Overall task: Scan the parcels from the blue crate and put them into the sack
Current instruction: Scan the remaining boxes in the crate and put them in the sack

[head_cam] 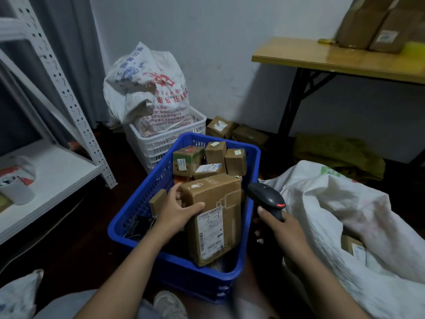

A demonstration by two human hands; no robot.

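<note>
Standing at far left, a white perforated-steel shelf [53,171] carries a crumpled plastic bag [18,180] on its lower board. Against the back wall, a white basket [165,143] holds a stuffed woven bag [147,88] printed in red and blue. In front of it, at centre, sits the blue crate [147,192] on the dark floor, with smaller parcels [235,161] packed upright at its far end.

A person's left hand [177,212] grips a large brown parcel [213,215] inside the crate. The thumb lies across the front face above the white shipping label, and the fingers curl around the parcel's left edge. The parcel stands tilted, its lower end down in the crate near the front wall and its label turned toward the camera.

Just beside the parcel's upper right corner is a black handheld scanner [266,196], a red strip glowing on its head. The right hand [282,231] holds it over the crate's right rim, fingers wrapped closed around the handle. Whether the scanner touches the parcel cannot be told.

To the right, the white sack [345,203] lies slumped and open beside the crate, and a labelled box [353,248] shows in its mouth. Behind it, an olive cloth [340,153] is heaped on the floor under a yellow-topped folding table [322,58], with cardboard boxes [372,24] on top.
</note>
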